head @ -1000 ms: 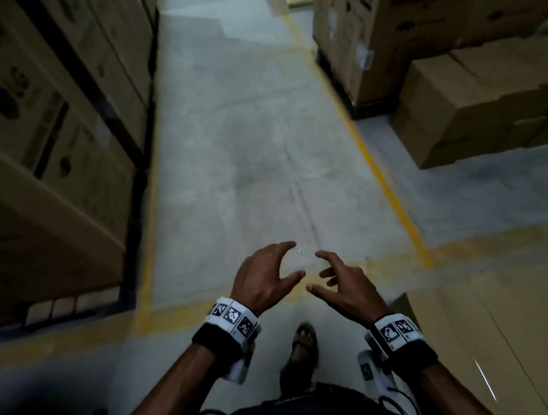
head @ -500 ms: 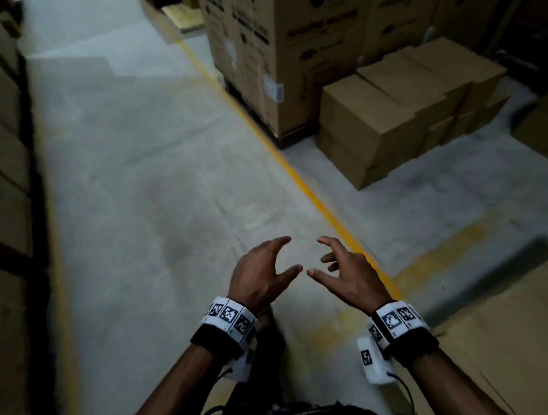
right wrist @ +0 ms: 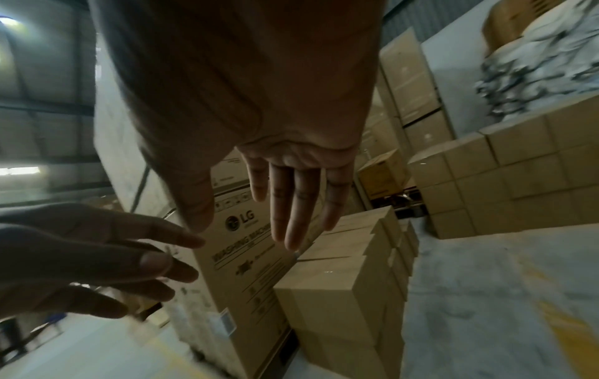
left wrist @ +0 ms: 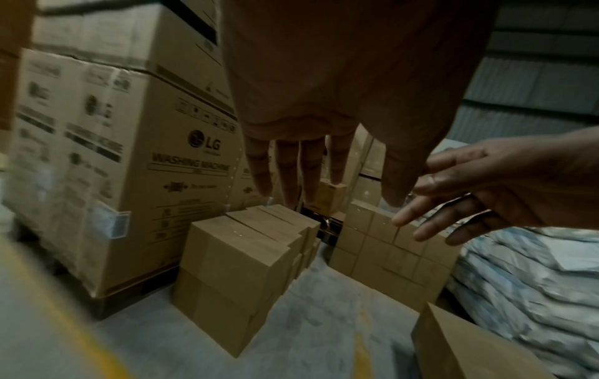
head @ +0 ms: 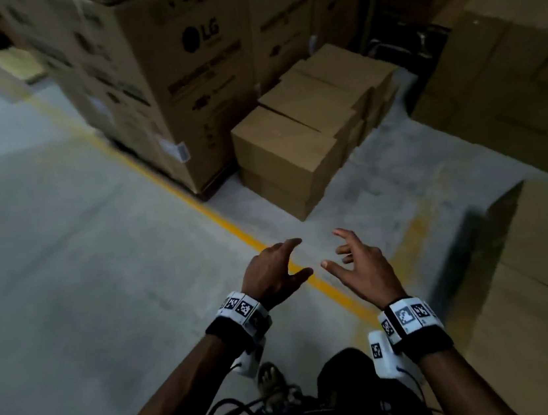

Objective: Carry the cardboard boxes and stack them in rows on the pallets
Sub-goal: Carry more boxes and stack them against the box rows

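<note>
Both hands empty: left hand [head: 275, 271] and right hand [head: 362, 265] out front, fingers spread, loosely bent. Plain cardboard boxes [head: 287, 143] stacked on floor ahead, beside tall LG cartons [head: 202, 88]. Boxes look stiff, likely moderately heavy; best gripped at opposite sides, low.
</note>
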{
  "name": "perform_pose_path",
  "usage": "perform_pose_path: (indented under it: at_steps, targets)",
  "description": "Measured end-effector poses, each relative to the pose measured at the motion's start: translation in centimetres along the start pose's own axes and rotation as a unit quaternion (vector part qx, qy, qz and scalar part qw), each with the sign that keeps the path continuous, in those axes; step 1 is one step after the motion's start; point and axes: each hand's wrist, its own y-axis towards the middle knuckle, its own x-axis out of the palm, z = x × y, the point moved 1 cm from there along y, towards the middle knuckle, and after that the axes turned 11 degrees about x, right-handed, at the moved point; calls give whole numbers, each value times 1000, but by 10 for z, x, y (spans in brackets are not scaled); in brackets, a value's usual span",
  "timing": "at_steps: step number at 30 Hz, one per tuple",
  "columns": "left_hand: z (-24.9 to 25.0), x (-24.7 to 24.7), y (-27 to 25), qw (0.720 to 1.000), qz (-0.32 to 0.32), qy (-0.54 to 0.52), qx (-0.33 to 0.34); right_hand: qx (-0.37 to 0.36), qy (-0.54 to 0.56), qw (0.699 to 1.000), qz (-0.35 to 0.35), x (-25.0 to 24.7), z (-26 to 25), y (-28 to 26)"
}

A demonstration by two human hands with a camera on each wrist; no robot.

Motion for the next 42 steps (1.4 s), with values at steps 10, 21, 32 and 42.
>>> perform_pose_path:
  at_steps: [10, 21, 32, 42]
  targets:
    - [-33, -7, 218, 997, -50, 19, 56, 81, 52, 995, 30, -61, 31, 177]
    - [-14, -9, 482, 997, -73, -9, -1, 48, 39, 998, 3, -187, 70, 424]
    - [-38, 21, 639, 990, -93, -55, -87, 27, -12, 998, -58, -236, 87, 588]
    - [-111, 43, 757, 955, -72, -133, -254, -40, -217, 953, -205, -252, 63, 756]
